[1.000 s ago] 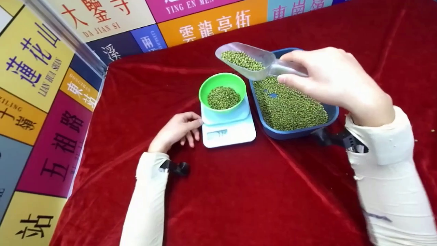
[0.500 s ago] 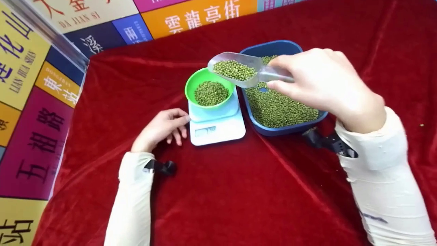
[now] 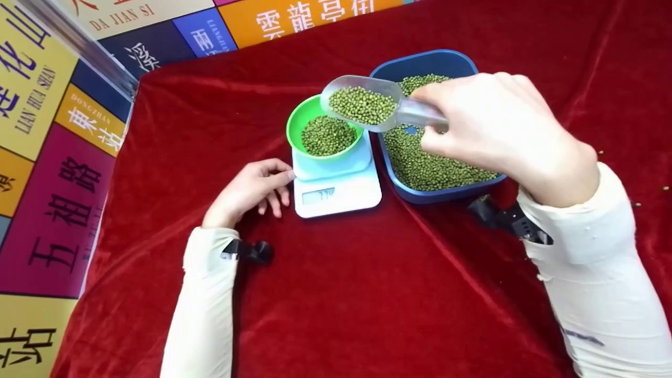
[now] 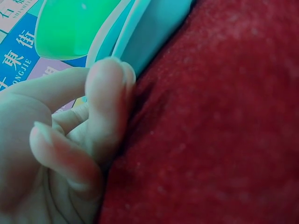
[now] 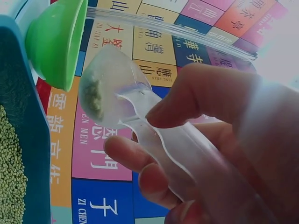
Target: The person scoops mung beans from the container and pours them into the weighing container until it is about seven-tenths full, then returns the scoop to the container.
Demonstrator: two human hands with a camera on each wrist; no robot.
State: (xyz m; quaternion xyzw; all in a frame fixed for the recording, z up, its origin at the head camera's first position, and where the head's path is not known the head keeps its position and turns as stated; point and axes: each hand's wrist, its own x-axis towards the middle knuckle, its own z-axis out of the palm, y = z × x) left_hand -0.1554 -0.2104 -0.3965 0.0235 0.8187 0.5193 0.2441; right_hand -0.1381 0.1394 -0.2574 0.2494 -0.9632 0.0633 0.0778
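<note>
My right hand (image 3: 499,126) grips the handle of a clear plastic scoop (image 5: 140,121), its bowl loaded with green mung beans (image 3: 362,105). The scoop's tip hangs over the right rim of a green bowl (image 3: 299,123). Inside that bowl lies a heap of mung beans (image 3: 328,136). It sits on a white kitchen scale (image 3: 344,197) with a lit display, whose digits are hard to read. My left hand (image 3: 252,189) rests on the cloth with loosely bent fingers. The thumb tip touches the scale's left edge, also seen close up in the left wrist view.
To the right of the scale stands a blue tub (image 3: 425,58) of mung beans, partly under my right hand. A red velvet cloth (image 3: 367,294) covers the table, with a few stray beans at the right. Panels with printed characters (image 3: 58,199) border the left and back.
The scoop has come left and down from above the gap beside the bowl to over its right rim, still loaded. My left hand stays beside the scale. The head view has shifted slightly.
</note>
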